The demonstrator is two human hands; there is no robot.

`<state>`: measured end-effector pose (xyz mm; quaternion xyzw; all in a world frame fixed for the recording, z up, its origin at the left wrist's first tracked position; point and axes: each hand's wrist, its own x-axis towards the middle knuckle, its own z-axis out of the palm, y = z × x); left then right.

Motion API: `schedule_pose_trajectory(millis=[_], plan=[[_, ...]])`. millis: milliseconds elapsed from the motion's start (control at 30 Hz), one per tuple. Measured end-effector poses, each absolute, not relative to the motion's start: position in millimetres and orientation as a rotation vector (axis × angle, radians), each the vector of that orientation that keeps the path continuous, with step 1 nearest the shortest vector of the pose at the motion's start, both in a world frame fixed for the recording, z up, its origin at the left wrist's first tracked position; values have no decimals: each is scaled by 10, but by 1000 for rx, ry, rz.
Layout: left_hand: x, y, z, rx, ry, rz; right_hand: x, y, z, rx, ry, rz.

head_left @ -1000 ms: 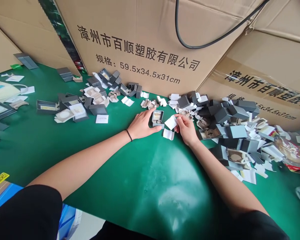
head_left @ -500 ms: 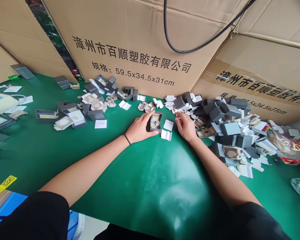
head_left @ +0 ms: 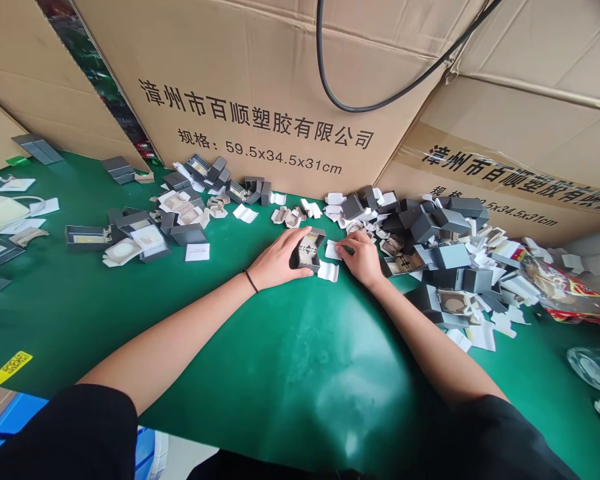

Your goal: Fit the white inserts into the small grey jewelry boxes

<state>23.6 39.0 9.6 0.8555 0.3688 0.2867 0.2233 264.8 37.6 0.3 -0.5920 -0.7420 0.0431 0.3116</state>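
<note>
My left hand is closed around the left side of a small dark grey box, thumb at the near end and fingers at the far end. The box is open-topped, tilted slightly, with a pale lining and dark metal-looking pieces inside that I cannot name. My right hand has its thumb and forefinger pinched at the right edge of a white paper slip, just right of the box. A second, slightly curled white slip lies in front of the first on the green tabletop.
A heap of dark boxes and white scraps spreads to my right. More boxes and moulded inserts lie on the left. Large cardboard cartons wall off the back, with a black cable hanging before them. A clear glass vessel is far right.
My right hand has moved left and closer, from beside the slip onto its edge. The box in my left hand has tilted a little. The whole view has shifted slightly.
</note>
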Motion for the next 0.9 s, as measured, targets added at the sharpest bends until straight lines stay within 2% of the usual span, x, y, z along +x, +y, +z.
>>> schedule_pose_trajectory(millis=[133,233,533,900], plan=[[241,408,99,2365,1023,787,2509,224,216,-1473,-1712,161],[249,402,90,2369,1030,793,2343,88,321,-1388,-1750,167],[282,379,75,2435,999,802,2155,131,57,-1423,-2018,-15],[287,384,49,2493,946,827,2155,138,29,-1535,-2112,-192]])
